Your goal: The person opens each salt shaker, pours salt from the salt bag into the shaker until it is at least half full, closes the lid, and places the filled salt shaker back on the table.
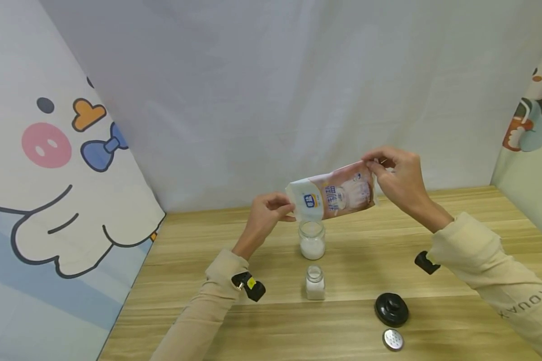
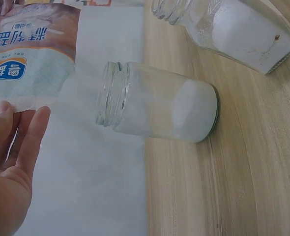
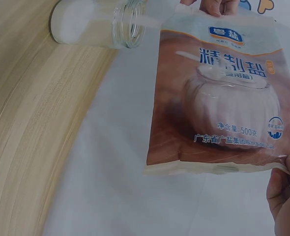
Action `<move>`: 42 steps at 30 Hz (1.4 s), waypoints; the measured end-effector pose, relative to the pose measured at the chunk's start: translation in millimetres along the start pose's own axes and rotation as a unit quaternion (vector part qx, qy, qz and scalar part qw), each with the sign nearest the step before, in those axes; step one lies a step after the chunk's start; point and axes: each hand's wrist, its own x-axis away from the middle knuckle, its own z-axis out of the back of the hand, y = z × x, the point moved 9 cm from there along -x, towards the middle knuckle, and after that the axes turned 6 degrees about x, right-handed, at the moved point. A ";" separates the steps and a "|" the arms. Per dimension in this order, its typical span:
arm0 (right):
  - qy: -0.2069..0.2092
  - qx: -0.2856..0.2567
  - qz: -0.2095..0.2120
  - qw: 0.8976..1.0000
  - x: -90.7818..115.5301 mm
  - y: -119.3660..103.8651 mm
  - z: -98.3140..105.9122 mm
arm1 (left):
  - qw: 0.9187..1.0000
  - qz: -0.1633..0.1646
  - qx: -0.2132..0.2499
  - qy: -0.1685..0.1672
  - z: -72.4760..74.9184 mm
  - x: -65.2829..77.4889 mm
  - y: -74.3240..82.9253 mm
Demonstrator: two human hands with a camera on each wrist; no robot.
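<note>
A printed salt bag (image 1: pixel 343 195) is held tilted above the table, its pale end lower and to the left. My left hand (image 1: pixel 265 214) pinches the edge of that end, while my right hand (image 1: pixel 399 175) grips the opposite, higher corner. Right below the pale end stands a round glass jar (image 1: pixel 312 245), upright and partly filled with white salt. In the right wrist view, a faint white stream runs from the bag's corner (image 3: pixel 170 20) to the jar's mouth. Nearer to me stands a smaller square glass jar (image 1: pixel 315 289) with salt inside and no lid.
At the front right of the wooden table (image 1: pixel 262 331) lie a black knobbed lid (image 1: pixel 391 310) and a silver cap with holes (image 1: pixel 393 340). A pale cloth (image 1: pixel 235 110) hangs behind the table, and printed cartoon panels (image 1: pixel 49 210) stand at the sides.
</note>
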 end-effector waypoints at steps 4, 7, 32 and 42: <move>0.000 0.003 0.001 1.000 0.2 -0.2 0.3 | 1.000 0.000 0.001 0.000 0.2 -0.4 -0.2; 0.000 0.005 0.001 1.000 0.6 -0.5 0.6 | 1.000 -0.001 0.004 -0.002 -0.3 -0.2 0.2; 0.011 -0.008 0.001 1.000 0.4 -4.3 1.6 | 1.000 -0.002 0.011 -0.005 -0.9 -0.4 -0.3; 0.011 -0.003 0.002 1.000 -0.1 -4.0 1.7 | 1.000 0.001 0.013 0.003 0.6 -0.5 -1.4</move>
